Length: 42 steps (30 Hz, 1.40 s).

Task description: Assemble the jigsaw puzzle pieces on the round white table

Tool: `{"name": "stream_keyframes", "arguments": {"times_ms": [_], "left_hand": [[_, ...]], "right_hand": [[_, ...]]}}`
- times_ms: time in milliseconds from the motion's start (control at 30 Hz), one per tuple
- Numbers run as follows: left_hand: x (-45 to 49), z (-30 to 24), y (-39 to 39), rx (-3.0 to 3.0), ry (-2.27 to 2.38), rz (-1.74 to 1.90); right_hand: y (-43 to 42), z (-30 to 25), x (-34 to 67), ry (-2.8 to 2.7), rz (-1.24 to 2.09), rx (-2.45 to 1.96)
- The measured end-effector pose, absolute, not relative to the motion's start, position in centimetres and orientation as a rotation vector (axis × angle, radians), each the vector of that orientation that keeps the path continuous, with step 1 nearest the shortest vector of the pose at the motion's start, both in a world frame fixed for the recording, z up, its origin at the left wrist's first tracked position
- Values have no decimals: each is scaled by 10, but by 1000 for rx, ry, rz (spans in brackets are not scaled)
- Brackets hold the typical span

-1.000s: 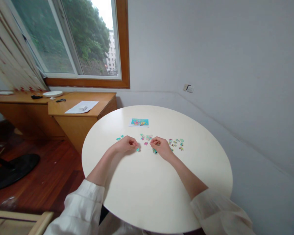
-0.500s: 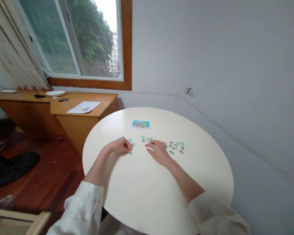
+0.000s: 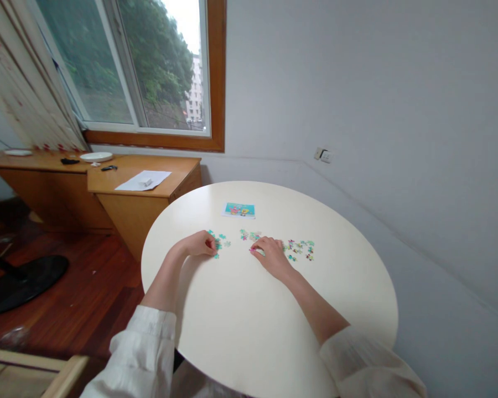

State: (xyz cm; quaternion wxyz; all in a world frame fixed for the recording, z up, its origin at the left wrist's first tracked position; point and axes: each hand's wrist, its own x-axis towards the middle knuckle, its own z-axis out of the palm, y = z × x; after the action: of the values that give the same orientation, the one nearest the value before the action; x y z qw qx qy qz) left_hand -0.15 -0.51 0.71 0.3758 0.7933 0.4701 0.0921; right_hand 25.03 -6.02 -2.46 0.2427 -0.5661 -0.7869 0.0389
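Note:
Small colourful puzzle pieces lie in loose groups on a round cream table (image 3: 249, 326). My left hand (image 3: 199, 244) rests on the table with its fingers curled together, their tips against a few teal pieces (image 3: 219, 241); what they pinch is too small to name. My right hand (image 3: 270, 255) lies flat with its fingers stretched out, the tips on a pink piece (image 3: 253, 250). It sits between a middle group of pieces (image 3: 249, 235) and a larger scatter (image 3: 301, 249) to its right. A small printed picture card (image 3: 238, 210) lies further back.
Wooden cabinets (image 3: 141, 202) stand left of the table under a window, carrying a sheet of paper (image 3: 143, 180) and a white plate (image 3: 96, 157). A grey wall with a socket (image 3: 324, 155) runs close behind and to the right. A black round base (image 3: 20, 282) sits on the wooden floor.
My left hand has moved left to the teal pieces. My right hand has opened from a pinch to lie flat and shifted slightly among the pieces. The view has tilted a little.

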Motion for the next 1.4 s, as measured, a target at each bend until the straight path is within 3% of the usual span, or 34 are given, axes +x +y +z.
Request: {"name": "stream_keyframes", "arguments": {"times_ms": [400,700,1000,1400], "left_hand": [[-4,2,0,2198,1489,198],[11,10,-6,2144,1560,532],[48,-3,-17,2252,1365,711],[52,-9,-18,2313,1334,656]], "right_hand": [[-59,-26,250,-2124,82,-1604],[-61,-18,246,-2115,163,-1657],[-60,-22,247,-2140,124,-1668],[-59,-19,247,-2125,86,-1717]]}}
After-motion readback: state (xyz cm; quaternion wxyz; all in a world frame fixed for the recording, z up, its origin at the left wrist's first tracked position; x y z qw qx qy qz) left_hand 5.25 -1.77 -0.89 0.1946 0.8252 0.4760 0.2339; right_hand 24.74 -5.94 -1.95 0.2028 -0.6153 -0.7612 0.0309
